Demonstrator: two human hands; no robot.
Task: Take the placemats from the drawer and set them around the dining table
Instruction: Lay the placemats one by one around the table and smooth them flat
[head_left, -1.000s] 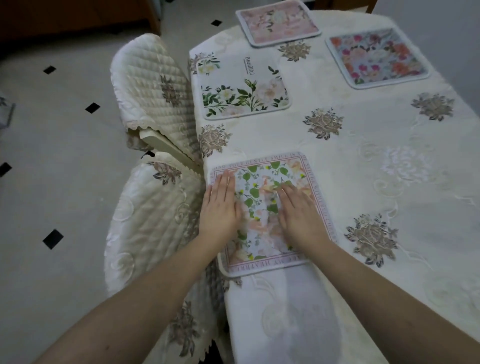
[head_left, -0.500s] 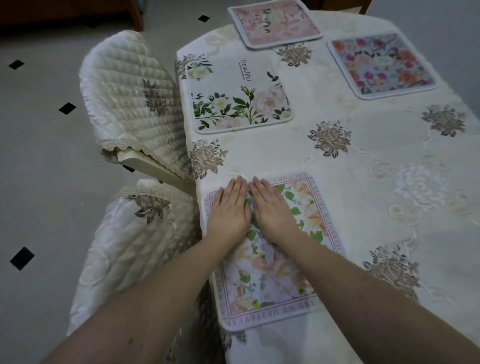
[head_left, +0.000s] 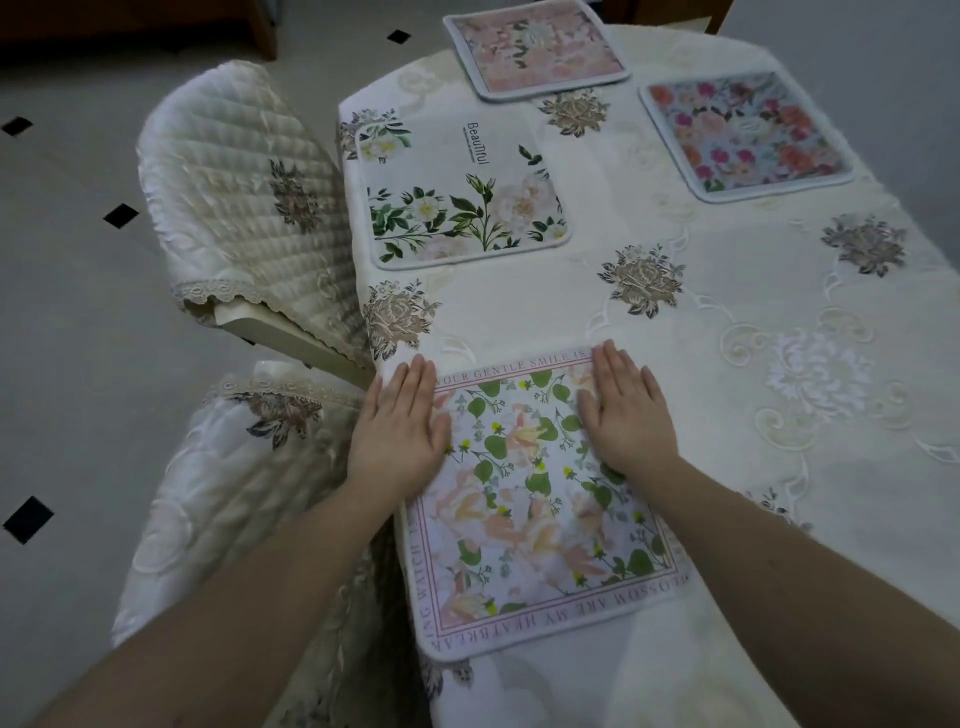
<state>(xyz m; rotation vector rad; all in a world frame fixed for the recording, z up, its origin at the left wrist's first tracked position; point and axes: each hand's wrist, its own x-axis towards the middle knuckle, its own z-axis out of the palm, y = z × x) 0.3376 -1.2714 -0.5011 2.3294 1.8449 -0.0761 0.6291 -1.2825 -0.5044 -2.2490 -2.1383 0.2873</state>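
Here both hands, left hand (head_left: 397, 441) and right hand (head_left: 626, 413), lie flat on the placemat (head_left: 524, 512).

Four placemats on the table (head_left: 727, 322): nearest placemat (head_left: 530, 499) under both flat hands, three beyond.

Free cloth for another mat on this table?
Open: right side, below the bright floral mat and right of the right hand. Narrower strip between the white rose mat and bordered mat. Left edge and far end are taken; pink mat sits there.

Pale tiled floor (head_left: 78, 322), quilted chair (head_left: 239, 208)
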